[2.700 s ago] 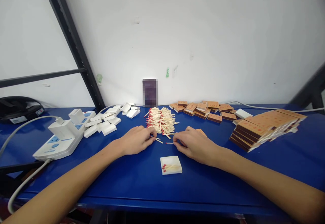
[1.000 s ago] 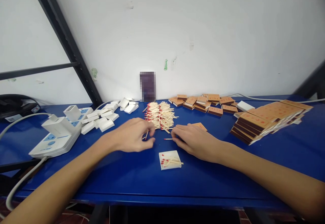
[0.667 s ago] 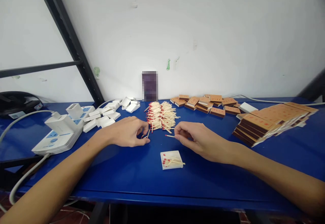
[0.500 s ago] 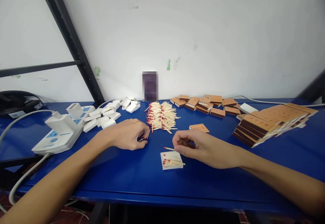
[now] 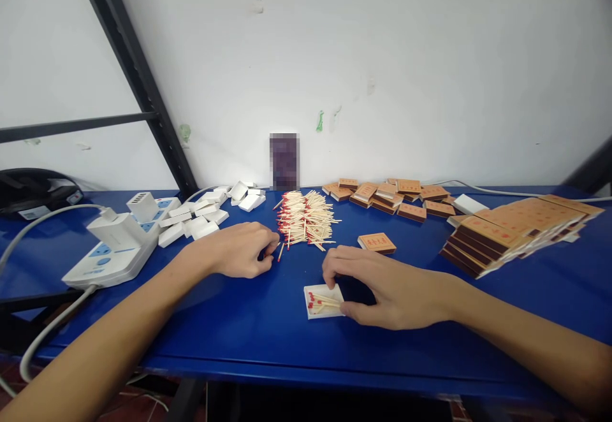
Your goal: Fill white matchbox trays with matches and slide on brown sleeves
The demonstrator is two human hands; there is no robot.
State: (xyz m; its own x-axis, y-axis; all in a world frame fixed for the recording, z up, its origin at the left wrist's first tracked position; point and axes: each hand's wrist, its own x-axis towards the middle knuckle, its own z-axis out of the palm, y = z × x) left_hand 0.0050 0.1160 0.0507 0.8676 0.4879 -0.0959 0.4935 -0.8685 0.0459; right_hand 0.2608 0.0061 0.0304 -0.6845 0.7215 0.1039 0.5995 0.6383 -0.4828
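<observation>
A small white matchbox tray [image 5: 310, 314] lies on the blue table with several red-tipped matches [image 5: 325, 303] in it. Over its right end is my right hand [image 5: 382, 288], thumb and fingers apart; the thumb touches the match ends and a fingertip is by the far edge. My left hand [image 5: 246, 250] rests on the table to the left, fingers curled together with the tips partly hidden. A loose match [image 5: 280, 252] lies beside those fingertips. Just beyond is a large heap of matches [image 5: 306, 218].
Empty-looking white trays [image 5: 191, 218] are piled at the left, near a power strip [image 5: 115, 262] with chargers. Orange matchboxes [image 5: 382, 196] lie scattered at the back right, one matchbox [image 5: 377, 242] nearer, and stacked matchboxes [image 5: 497, 231] stand far right. A blurred dark rectangle [image 5: 285, 162] leans on the wall.
My right hand has let go of the match it pinched and moved down onto the tray, its fingers now spread. The left hand has shifted slightly, showing a loose match beside it.
</observation>
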